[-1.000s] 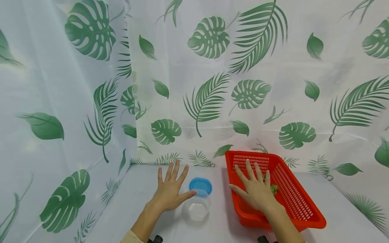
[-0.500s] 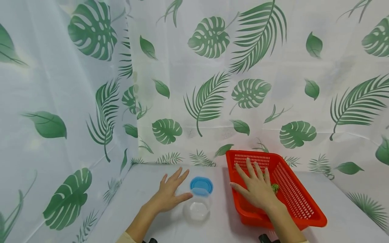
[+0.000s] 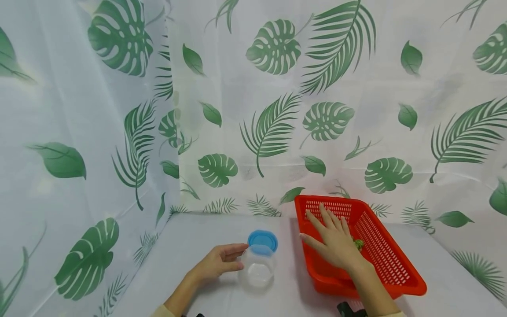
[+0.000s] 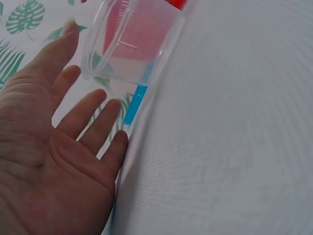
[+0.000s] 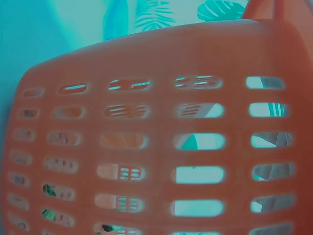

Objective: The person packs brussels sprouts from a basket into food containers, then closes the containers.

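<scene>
On the bench [image 3: 166, 259], between left edge and red basket [image 3: 382, 253]: one clear tub [image 3: 258, 274], blue lid [image 3: 262, 238] toward the back edge; left hand [image 3: 218, 263], loosely extended, empty, beside it; right hand [image 3: 336, 247], fanned, empty, above the basket; light, level grip, I judge, advisable.

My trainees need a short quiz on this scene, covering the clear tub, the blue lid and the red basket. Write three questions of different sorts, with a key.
1. Short answer: which hand is nearer the clear tub?
2. True or false: in the head view, the blue lid lies behind the clear tub rather than fitted on it.
3. Fill the gap: the small thing showing inside the red basket is coloured ____.

Key
1. The left hand.
2. True.
3. Green.
</scene>
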Tool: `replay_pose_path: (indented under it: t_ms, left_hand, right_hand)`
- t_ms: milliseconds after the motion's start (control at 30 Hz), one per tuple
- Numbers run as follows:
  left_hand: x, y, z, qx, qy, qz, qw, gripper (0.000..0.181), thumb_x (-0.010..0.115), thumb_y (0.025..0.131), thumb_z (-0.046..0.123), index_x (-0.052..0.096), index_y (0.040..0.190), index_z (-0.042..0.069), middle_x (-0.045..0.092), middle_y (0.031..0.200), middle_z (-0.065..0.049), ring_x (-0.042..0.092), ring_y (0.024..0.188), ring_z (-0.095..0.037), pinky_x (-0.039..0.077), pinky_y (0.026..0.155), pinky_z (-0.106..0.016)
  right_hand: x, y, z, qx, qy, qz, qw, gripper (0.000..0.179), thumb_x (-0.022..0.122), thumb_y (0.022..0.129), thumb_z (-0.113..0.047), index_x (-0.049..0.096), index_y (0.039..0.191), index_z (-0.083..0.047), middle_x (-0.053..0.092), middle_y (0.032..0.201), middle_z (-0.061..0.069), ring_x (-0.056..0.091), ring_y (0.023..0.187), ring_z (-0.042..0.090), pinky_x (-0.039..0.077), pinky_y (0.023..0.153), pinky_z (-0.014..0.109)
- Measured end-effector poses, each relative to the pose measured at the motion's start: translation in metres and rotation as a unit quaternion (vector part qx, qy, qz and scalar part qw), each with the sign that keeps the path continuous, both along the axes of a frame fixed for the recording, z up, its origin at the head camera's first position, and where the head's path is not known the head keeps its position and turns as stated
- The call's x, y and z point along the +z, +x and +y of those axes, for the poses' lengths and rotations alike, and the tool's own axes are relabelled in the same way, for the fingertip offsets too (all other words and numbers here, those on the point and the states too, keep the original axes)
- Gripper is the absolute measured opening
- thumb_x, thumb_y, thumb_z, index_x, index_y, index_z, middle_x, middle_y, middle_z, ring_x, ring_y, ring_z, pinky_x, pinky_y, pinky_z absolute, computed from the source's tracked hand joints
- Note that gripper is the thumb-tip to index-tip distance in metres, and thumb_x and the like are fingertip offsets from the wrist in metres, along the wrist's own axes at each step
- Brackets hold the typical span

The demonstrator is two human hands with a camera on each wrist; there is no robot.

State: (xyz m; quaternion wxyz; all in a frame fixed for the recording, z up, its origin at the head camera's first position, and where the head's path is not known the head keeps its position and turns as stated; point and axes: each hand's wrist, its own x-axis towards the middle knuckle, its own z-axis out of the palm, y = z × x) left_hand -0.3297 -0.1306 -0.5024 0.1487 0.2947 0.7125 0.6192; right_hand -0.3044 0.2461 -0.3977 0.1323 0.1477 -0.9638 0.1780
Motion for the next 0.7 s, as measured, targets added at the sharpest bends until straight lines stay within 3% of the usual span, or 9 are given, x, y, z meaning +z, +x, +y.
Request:
replay_pose_path:
  t_ms: [200, 433, 700]
  left_hand:
    - [0.000, -0.001, 0.003, 0.018, 0.000, -0.015, 0.9997, 0.053, 0.074, 0.098, 0.017, 0.057, 0.147, 0.005, 0.054, 0.155, -0.017, 0.043, 0.150, -0.036, 0.040, 0.120, -0.047]
    - [-0.004, -0.001, 0.005, 0.014, 0.004, -0.025, 0.9996, 0.051, 0.077, 0.096, 0.016, 0.062, 0.143, 0.004, 0.057, 0.151, -0.019, 0.049, 0.146, -0.030, 0.043, 0.119, -0.042]
    - [-0.005, 0.000, 0.004, 0.015, 0.007, -0.031, 0.9994, 0.049, 0.078, 0.094, 0.015, 0.064, 0.140, 0.005, 0.058, 0.150, -0.020, 0.051, 0.145, -0.030, 0.047, 0.115, -0.037]
  right_hand:
    - [0.011, 0.000, 0.001, 0.008, -0.019, 0.001, 0.9998, 0.085, 0.062, 0.096, -0.065, 0.035, 0.164, -0.022, 0.014, 0.173, 0.021, 0.013, 0.155, 0.054, 0.000, 0.123, 0.075]
    - [0.017, 0.003, 0.001, 0.011, -0.023, 0.011, 0.9996, 0.080, 0.065, 0.098, -0.056, 0.035, 0.164, -0.022, 0.015, 0.173, 0.020, 0.017, 0.154, 0.052, 0.004, 0.124, 0.074]
    - [0.034, 0.009, 0.001, 0.006, -0.012, -0.008, 0.9999, 0.089, 0.055, 0.095, -0.073, 0.036, 0.163, -0.019, 0.034, 0.167, 0.019, 0.034, 0.150, 0.050, 0.037, 0.109, 0.077]
